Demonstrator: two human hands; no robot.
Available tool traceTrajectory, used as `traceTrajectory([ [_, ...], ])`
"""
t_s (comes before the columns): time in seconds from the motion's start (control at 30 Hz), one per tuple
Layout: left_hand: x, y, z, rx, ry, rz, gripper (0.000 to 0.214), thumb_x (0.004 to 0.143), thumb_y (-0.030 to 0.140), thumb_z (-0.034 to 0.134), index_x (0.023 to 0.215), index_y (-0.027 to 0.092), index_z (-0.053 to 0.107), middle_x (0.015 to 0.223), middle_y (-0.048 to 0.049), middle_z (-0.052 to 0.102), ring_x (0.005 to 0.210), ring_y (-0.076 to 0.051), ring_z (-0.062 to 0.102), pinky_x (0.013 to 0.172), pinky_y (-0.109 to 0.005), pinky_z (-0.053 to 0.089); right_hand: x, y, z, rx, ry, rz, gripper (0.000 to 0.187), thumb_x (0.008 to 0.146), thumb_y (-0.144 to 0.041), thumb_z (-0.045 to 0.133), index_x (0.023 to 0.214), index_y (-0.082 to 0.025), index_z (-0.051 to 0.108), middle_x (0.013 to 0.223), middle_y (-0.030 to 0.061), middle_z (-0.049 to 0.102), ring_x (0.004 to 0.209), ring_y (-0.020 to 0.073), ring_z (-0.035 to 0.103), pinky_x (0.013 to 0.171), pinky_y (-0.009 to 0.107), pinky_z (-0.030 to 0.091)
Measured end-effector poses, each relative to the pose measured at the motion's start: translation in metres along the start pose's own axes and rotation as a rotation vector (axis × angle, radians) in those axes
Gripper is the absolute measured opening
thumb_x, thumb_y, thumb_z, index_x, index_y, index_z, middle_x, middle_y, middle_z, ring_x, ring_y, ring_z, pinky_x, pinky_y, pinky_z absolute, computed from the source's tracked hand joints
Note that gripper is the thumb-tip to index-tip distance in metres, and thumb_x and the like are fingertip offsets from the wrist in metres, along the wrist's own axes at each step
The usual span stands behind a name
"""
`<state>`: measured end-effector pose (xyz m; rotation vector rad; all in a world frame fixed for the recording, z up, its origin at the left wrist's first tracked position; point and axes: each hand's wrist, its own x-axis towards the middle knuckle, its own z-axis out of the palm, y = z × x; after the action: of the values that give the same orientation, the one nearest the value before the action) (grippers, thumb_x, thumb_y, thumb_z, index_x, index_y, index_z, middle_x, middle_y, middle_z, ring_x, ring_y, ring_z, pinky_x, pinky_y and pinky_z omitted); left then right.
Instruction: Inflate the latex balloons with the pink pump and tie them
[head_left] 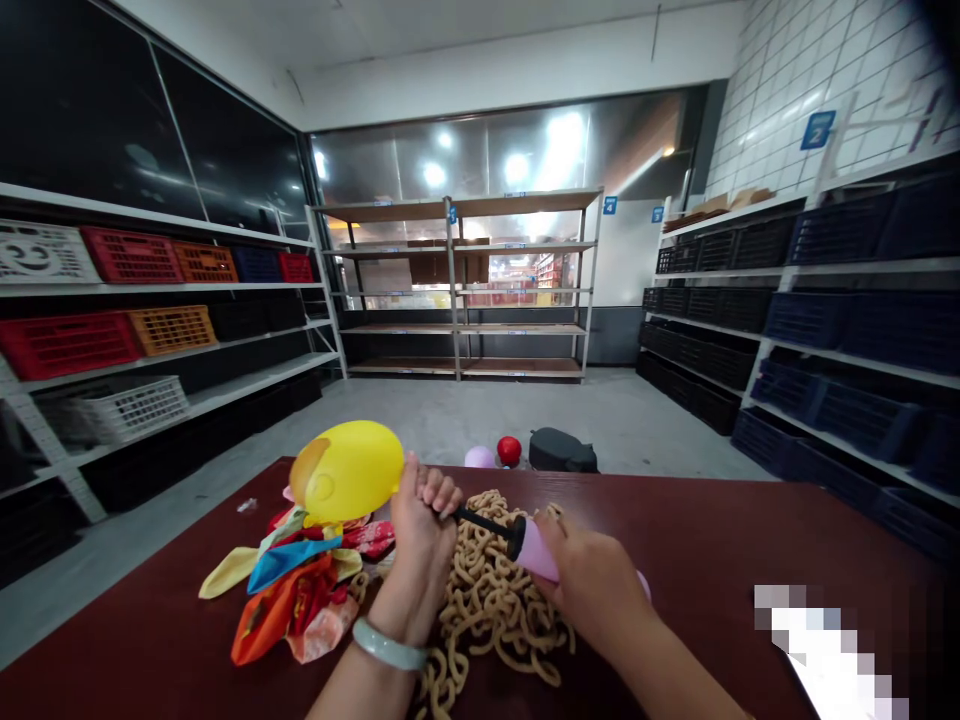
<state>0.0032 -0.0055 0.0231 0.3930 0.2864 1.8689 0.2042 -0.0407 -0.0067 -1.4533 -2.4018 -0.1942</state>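
A yellow balloon (358, 470), swollen with air, stands out to the left of my left hand (427, 505). The fingers of that hand are closed round the balloon's neck and the end of a black rod; where the two meet is hidden. This rod belongs to a lilac balloon pump (537, 553) with a black collar. Wrapped round the pump's barrel is my right hand (589, 575), which covers much of it. Beneath both hands lies a heap of beige, rope-like chain links (499, 600). Left of my left wrist are limp, uninflated balloons (292, 590) in several colours.
The dark red table (675, 530) spans the foreground, with a pixelated bright patch at its right. Beyond its far edge are a red balloon (508, 451), a lilac balloon (480, 457) and a dark grey object (562, 450). Racks with crates (60, 345) line both sides.
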Motion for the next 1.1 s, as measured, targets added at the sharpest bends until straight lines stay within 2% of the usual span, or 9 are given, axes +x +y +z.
traceTrajectory([
  [0.17,-0.023,-0.045,0.005,0.09,0.028,-0.101,0.047,0.082,0.038,0.063,0.055,0.018,0.031,0.04,0.0077,0.029,0.031,-0.006,0.026,0.033,-0.019,0.019,-0.001,-0.01,0.007,0.052,0.002,0.055,0.047,0.078,-0.031,0.059,0.124,-0.02,0.052,0.11,0.013,0.065,0.089,0.0267,0.064,0.074,0.036,0.048],
  [0.27,-0.025,-0.055,0.0,0.084,0.051,-0.121,0.047,0.08,0.037,0.066,0.056,0.018,0.03,0.041,0.0081,0.029,0.032,-0.005,0.026,0.034,-0.019,0.02,0.001,-0.011,0.01,0.076,-0.001,0.06,0.043,0.078,-0.03,0.058,0.12,-0.021,0.053,0.103,0.0106,0.067,0.087,0.0259,0.064,0.072,0.034,0.046],
  [0.37,-0.013,-0.054,-0.01,0.098,0.094,-0.149,0.046,0.08,0.036,0.065,0.056,0.019,0.03,0.041,0.0084,0.029,0.031,-0.005,0.027,0.033,-0.019,0.02,0.002,-0.009,0.016,0.115,-0.003,0.053,0.04,0.077,-0.031,0.059,0.116,-0.022,0.054,0.101,0.0088,0.068,0.087,0.025,0.065,0.07,0.033,0.044],
  [0.47,0.007,-0.036,-0.021,0.087,0.127,-0.156,0.045,0.082,0.03,0.063,0.056,0.019,0.028,0.04,0.0088,0.029,0.03,-0.005,0.027,0.033,-0.018,0.018,0.002,-0.004,0.02,0.143,-0.024,0.045,0.038,0.077,-0.034,0.059,0.114,-0.025,0.055,0.099,0.0062,0.069,0.085,0.025,0.065,0.069,0.033,0.044],
  [0.6,0.031,0.012,-0.027,0.026,0.116,-0.1,0.041,0.085,0.02,0.055,0.055,0.019,0.028,0.039,0.0086,0.03,0.029,-0.005,0.03,0.033,-0.018,0.02,0.003,0.006,0.014,0.148,-0.036,0.002,0.038,0.078,-0.037,0.058,0.114,-0.026,0.055,0.098,0.0052,0.07,0.088,0.0258,0.066,0.07,0.034,0.044],
  [0.7,0.033,0.045,-0.022,-0.031,0.014,-0.007,0.042,0.089,0.021,0.051,0.055,0.019,0.026,0.039,0.0077,0.031,0.03,-0.006,0.032,0.033,-0.019,0.023,0.003,0.011,0.003,0.132,-0.012,-0.023,0.041,0.079,-0.039,0.059,0.117,-0.025,0.055,0.103,0.0072,0.068,0.091,0.0253,0.065,0.073,0.033,0.045],
  [0.8,0.023,0.057,-0.012,-0.067,-0.082,0.059,0.043,0.09,0.024,0.051,0.055,0.019,0.027,0.04,0.0072,0.032,0.031,-0.006,0.033,0.033,-0.019,0.023,0.002,0.013,-0.005,0.074,0.019,-0.021,0.047,0.08,-0.041,0.059,0.122,-0.023,0.052,0.108,0.01,0.066,0.092,0.0262,0.065,0.074,0.035,0.046],
  [0.9,0.01,0.045,-0.001,-0.056,-0.095,0.096,0.043,0.089,0.026,0.054,0.055,0.018,0.028,0.04,0.0074,0.03,0.031,-0.006,0.032,0.033,-0.019,0.022,0.001,0.012,-0.003,0.01,0.035,-0.016,0.053,0.079,-0.038,0.061,0.127,-0.021,0.05,0.115,0.0135,0.064,0.092,0.0275,0.064,0.075,0.037,0.048],
  [1.1,-0.015,-0.014,0.012,0.059,-0.017,-0.01,0.048,0.085,0.037,0.061,0.054,0.018,0.029,0.04,0.0069,0.027,0.031,-0.006,0.025,0.032,-0.02,0.018,-0.002,0.001,0.008,0.033,0.068,-0.025,0.054,0.078,-0.034,0.061,0.129,-0.021,0.048,0.118,0.0148,0.062,0.095,0.0274,0.063,0.077,0.038,0.049],
])
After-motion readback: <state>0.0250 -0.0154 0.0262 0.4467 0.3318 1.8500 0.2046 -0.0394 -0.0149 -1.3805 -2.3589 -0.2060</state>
